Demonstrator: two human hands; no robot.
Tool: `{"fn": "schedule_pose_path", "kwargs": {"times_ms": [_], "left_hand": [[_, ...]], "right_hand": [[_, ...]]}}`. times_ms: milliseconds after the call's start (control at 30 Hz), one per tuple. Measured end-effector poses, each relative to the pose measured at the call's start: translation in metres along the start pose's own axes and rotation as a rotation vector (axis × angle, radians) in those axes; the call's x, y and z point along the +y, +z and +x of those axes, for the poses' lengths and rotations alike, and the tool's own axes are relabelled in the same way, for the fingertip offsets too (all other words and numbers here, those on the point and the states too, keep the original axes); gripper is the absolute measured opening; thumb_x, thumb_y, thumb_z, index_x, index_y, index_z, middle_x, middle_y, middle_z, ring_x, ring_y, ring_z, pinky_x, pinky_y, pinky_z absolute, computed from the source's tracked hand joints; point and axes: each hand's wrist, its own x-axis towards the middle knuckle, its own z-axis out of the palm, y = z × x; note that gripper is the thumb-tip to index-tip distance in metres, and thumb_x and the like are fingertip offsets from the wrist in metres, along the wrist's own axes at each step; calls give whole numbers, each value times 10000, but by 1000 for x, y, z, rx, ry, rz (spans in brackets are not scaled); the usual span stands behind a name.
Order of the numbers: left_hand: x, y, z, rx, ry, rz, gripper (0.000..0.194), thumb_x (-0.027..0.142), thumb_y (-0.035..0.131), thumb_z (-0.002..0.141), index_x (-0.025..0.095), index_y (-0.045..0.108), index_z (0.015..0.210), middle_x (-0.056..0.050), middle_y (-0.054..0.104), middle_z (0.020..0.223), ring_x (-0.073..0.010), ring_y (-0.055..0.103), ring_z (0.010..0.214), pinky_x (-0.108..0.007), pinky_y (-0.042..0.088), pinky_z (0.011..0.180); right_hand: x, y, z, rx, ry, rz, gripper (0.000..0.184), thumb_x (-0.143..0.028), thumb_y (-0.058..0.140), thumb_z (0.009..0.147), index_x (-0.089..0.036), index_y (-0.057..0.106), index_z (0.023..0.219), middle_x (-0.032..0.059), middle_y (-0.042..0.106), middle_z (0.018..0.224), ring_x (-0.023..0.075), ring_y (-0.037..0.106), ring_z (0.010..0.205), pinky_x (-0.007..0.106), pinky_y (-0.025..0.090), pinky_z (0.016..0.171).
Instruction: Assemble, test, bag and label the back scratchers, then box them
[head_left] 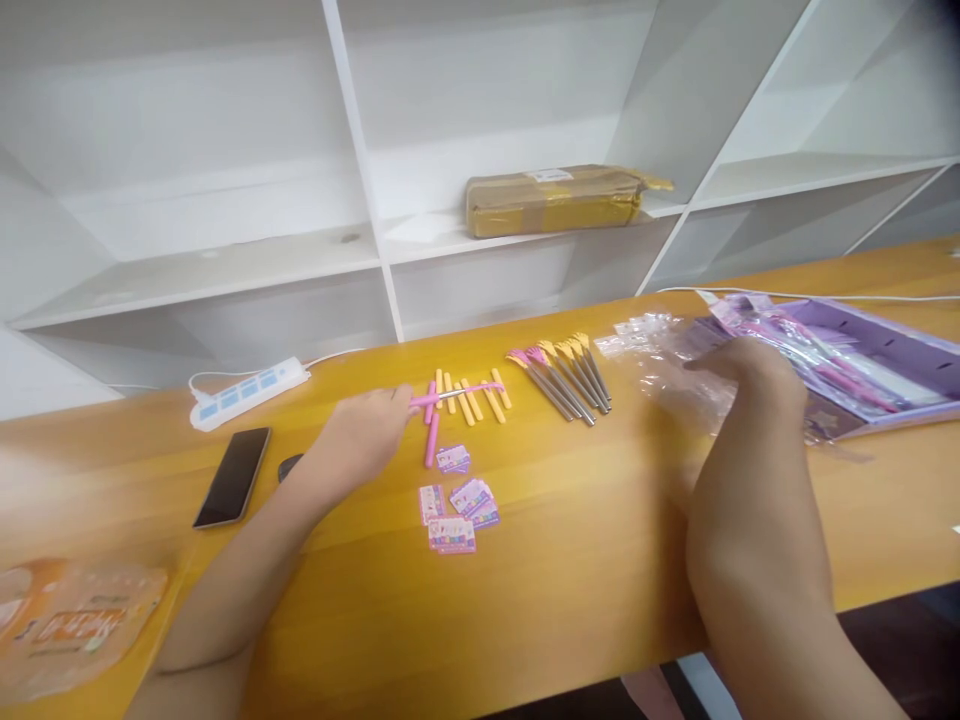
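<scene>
My left hand (375, 430) is closed around the pink handle of a back scratcher (454, 394), whose thin metal rod and pink head point right. Beneath and beside it lie several yellow handle tubes (469, 402) and two pink tubes (432, 440). Small printed cards (452, 534) are spread in front of them. To the right, metal rods with pink and yellow hand-shaped heads (570, 375) lie in a row. My right hand (757, 390) reaches over clear plastic bags (660, 350) beside a purple box; its fingers are mostly hidden behind the hand.
The purple box (900, 350) holds pink items in clear wrapping. On the left are a phone (233, 478), a dark object (289, 466), a power strip (251, 392) and an orange-printed plastic package (82, 625). A taped carton (555, 202) sits on the white shelf (300, 265).
</scene>
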Motion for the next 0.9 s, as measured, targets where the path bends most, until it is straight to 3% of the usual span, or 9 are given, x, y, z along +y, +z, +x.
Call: {"fn": "schedule_pose_path", "kwargs": {"times_ms": [100, 167, 333, 400, 500, 600, 700, 800, 900], "left_hand": [[0, -1, 1, -5, 1, -5, 366, 332, 271, 1152, 185, 586, 1035, -82, 657, 807, -243, 595, 665, -327, 349, 590], [-1, -2, 1, -25, -23, -26, 371, 327, 272, 1149, 176, 597, 1054, -86, 664, 810, -243, 600, 668, -330, 382, 606], [-4, -2, 4, 23, -22, -235, 439, 190, 305, 1104, 254, 516, 1484, -57, 708, 976, -215, 654, 783, -309, 464, 723], [-7, 1, 7, 51, 14, -314, 527, 110, 310, 1055, 315, 549, 1478, -46, 681, 1049, -195, 642, 823, -299, 466, 755], [-9, 7, 14, 95, 31, -438, 439, 125, 316, 1052, 275, 688, 1230, -48, 627, 1053, -194, 621, 861, -315, 468, 790], [-6, 9, 20, 157, -7, -610, 349, 225, 354, 1094, 240, 703, 1104, -46, 625, 1036, -201, 622, 907, -333, 469, 839], [3, 8, 22, 143, -23, -773, 285, 409, 488, 1094, 242, 719, 1114, -34, 651, 1006, -195, 602, 868, -329, 462, 825], [13, 7, 22, 92, 13, -939, 382, 554, 558, 1054, 247, 735, 1197, -44, 672, 1033, -204, 598, 877, -327, 463, 808], [23, 7, 21, 71, 40, -1078, 429, 598, 617, 1013, 241, 747, 1212, -41, 664, 1028, -190, 574, 845, -311, 453, 773]], "right_hand": [[-14, -28, -14, -111, 120, 127, 451, -412, 695, 973, -12, 835, 1127, 310, 753, 997, 277, 675, 809, 421, 471, 729], [-26, -50, -27, -102, 123, 268, 406, -385, 661, 994, -54, 813, 1171, 282, 764, 1055, 257, 666, 857, 407, 471, 794], [-67, -97, -61, 120, 80, 643, 394, -401, 693, 996, -84, 698, 1230, 231, 766, 1025, 171, 675, 773, 352, 497, 784], [-88, -107, -72, 187, 2, 819, 494, -431, 759, 967, -91, 609, 1293, 215, 748, 1023, 145, 676, 726, 321, 505, 714], [-129, -109, -88, 222, -185, 1033, 517, -378, 857, 909, -153, 535, 1245, 76, 683, 877, 103, 595, 599, 300, 447, 588], [-175, -99, -112, 80, -511, 1282, 393, -444, 749, 1000, -244, 467, 1186, -58, 558, 757, 93, 488, 500, 288, 382, 503], [-217, -82, -143, -45, -715, 1366, 298, -541, 563, 1084, -260, 481, 1032, -55, 538, 709, 116, 507, 536, 288, 419, 537], [-243, -72, -173, -134, -796, 1413, 307, -520, 631, 1044, -233, 554, 965, -7, 606, 804, 145, 591, 697, 307, 486, 652], [-252, -72, -192, -96, -867, 1412, 267, -456, 722, 989, -205, 669, 913, 10, 592, 868, 152, 576, 820, 315, 483, 764]]}}
